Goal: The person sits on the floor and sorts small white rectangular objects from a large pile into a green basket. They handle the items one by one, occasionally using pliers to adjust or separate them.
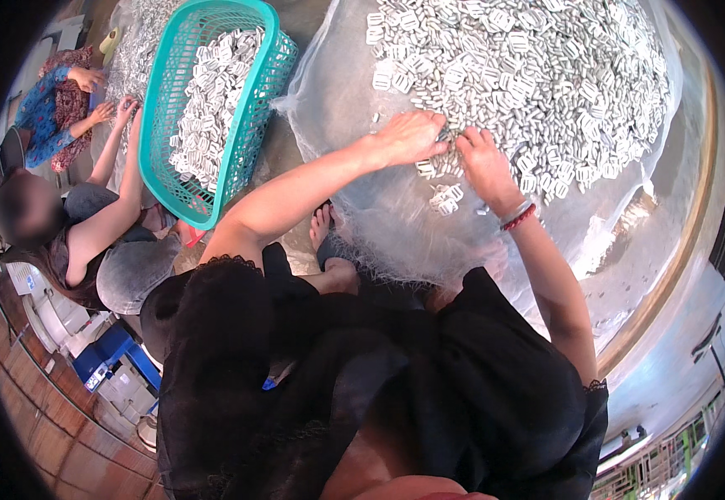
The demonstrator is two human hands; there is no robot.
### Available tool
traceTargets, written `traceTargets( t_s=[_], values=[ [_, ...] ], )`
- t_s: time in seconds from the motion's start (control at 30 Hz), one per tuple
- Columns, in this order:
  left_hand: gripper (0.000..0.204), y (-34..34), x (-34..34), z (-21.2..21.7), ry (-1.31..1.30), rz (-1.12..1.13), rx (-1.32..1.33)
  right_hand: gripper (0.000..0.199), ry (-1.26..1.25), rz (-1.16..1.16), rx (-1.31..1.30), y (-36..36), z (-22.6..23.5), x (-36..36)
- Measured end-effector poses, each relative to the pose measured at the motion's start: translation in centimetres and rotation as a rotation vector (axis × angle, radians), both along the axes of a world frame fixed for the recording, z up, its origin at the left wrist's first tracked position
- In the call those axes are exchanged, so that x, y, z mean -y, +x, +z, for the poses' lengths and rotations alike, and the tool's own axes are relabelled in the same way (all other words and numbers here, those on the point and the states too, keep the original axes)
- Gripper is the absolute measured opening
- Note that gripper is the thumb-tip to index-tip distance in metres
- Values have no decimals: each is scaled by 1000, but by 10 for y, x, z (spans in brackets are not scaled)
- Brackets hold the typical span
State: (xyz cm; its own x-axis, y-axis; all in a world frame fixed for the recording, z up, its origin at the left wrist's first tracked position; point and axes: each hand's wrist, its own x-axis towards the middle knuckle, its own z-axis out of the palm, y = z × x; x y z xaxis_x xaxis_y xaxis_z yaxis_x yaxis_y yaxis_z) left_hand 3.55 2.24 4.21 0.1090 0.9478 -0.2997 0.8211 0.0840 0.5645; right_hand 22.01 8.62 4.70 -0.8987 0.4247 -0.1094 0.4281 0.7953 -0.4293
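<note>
A wide heap of small silver-grey slotted buckle-like pieces (537, 75) lies on a clear plastic sheet (379, 221) in front of me. At its near left edge my left hand (412, 136) has its fingers bent together; whatever they grip is too small to tell. Right beside it, my right hand (487, 167) reaches into the same edge with fingertips curled down among the pieces, almost meeting the left. Its hold is hidden too. A little cluster of pieces (445, 198) sits apart, just below the hands.
A teal plastic basket (156, 142) with many more such pieces stands left of the heap. Beyond it a co-worker (87, 225) sits with arms stretched to another pile (133, 50); a second person in blue (42, 112) sits further off. A pale curved edge (670, 275) bounds the right side.
</note>
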Motion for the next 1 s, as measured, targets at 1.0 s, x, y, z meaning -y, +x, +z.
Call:
traceTargets(
  t_s=[1.0],
  values=[
    [11,4,-51,75,420,104,529,8,-1702,-753,-744,13,81,-52]
  ],
)
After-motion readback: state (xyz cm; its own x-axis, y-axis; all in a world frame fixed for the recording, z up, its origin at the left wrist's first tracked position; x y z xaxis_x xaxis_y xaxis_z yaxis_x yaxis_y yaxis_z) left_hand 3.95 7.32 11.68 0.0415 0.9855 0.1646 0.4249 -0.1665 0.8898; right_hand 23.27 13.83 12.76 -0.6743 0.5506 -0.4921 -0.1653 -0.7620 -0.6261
